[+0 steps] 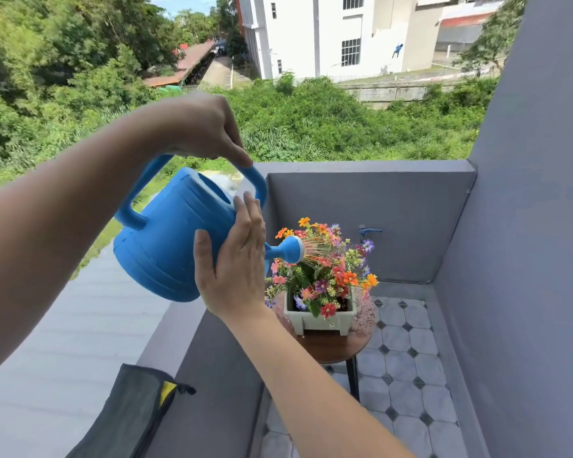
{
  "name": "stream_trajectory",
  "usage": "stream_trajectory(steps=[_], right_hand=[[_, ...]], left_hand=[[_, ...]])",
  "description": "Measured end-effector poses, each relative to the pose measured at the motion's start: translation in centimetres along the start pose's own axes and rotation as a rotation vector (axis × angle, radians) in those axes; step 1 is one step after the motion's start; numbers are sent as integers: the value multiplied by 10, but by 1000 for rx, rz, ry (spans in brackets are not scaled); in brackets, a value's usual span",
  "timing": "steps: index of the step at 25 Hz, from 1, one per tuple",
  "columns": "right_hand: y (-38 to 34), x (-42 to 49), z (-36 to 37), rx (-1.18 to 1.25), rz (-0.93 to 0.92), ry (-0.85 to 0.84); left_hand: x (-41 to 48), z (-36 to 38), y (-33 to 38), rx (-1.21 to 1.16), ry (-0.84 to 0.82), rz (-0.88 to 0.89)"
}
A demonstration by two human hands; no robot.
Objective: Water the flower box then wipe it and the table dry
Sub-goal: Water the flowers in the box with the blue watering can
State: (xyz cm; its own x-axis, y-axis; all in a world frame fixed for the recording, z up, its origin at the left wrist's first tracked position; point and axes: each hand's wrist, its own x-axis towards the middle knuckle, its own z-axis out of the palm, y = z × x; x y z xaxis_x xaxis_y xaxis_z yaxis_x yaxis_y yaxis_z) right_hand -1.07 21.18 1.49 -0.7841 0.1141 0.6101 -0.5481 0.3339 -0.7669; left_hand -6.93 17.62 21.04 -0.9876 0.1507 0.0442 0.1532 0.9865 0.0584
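A blue watering can (166,246) is tipped to the right above a small balcony. My left hand (199,127) grips its top handle. Flat against the can's side by the spout rests my right hand (235,259), fingers straight. Thin streams of water spray from the rose (293,248) onto colourful flowers (325,269). The flowers stand in a pale green flower box (325,320) on a small round wooden table (331,348). A wet film shows on the tabletop around the box.
A grey and yellow cloth (136,414) lies on the grey parapet ledge (192,328) at lower left. Grey balcony walls close in behind and to the right, with a blue tap (368,231) on the back wall. The floor is tiled (407,368).
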Motion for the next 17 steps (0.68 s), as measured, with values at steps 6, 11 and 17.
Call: stream_trajectory(steps=[6, 11, 17], right_hand=[[-4, -9, 6, 63, 26, -33], [2, -17, 3, 42, 36, -42], [11, 3, 10, 16, 78, 11]], left_hand=[[1, 1, -5, 50, -48, 4], [3, 9, 2, 38, -104, 4], [5, 8, -1, -44, -5, -25]])
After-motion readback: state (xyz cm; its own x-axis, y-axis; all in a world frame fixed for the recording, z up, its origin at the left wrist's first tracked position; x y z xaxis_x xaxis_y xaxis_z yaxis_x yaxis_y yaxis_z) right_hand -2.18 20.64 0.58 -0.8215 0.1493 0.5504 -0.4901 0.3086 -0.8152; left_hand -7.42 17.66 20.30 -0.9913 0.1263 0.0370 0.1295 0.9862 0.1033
